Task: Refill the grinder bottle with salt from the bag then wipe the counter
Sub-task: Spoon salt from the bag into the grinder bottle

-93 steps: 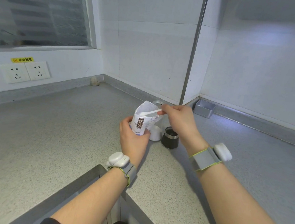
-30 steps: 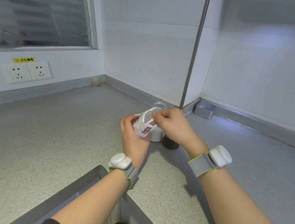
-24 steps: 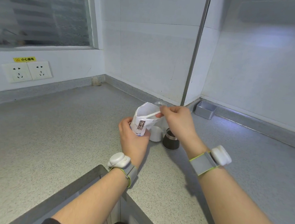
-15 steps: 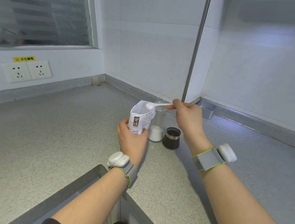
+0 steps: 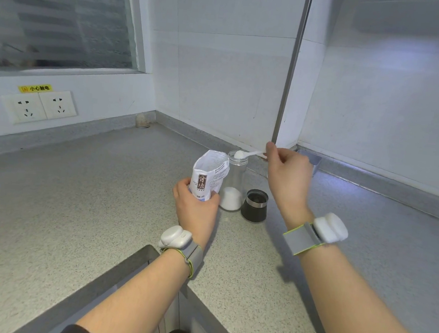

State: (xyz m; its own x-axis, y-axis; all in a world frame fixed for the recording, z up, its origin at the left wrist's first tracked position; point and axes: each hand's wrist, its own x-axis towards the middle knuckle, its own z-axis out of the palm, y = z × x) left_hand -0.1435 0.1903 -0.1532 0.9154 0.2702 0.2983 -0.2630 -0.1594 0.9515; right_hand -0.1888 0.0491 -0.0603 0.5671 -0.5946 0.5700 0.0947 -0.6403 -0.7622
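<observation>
My left hand (image 5: 196, 208) grips the lower part of a white salt bag (image 5: 209, 174), which stands upright and open at the top on the grey speckled counter (image 5: 83, 208). Just to its right stands the clear glass grinder bottle (image 5: 234, 183), open-mouthed, with white salt in its bottom third. My right hand (image 5: 287, 173) pinches the handle of a small white spoon (image 5: 245, 154). The spoon's bowl holds a heap of salt right over the bottle's mouth. The dark grinder cap (image 5: 254, 206) with a metal band sits on the counter to the right of the bottle.
A small metal tray (image 5: 312, 160) lies by the wall corner behind my right hand. Two wall sockets (image 5: 38, 106) sit at the left under a window. A metal edge (image 5: 104, 280) runs along the counter's near corner.
My right hand dipped the spoon into the bag, lifted it out with salt and carried it right, over the bottle's mouth. The left hand has kept the bag upright.
</observation>
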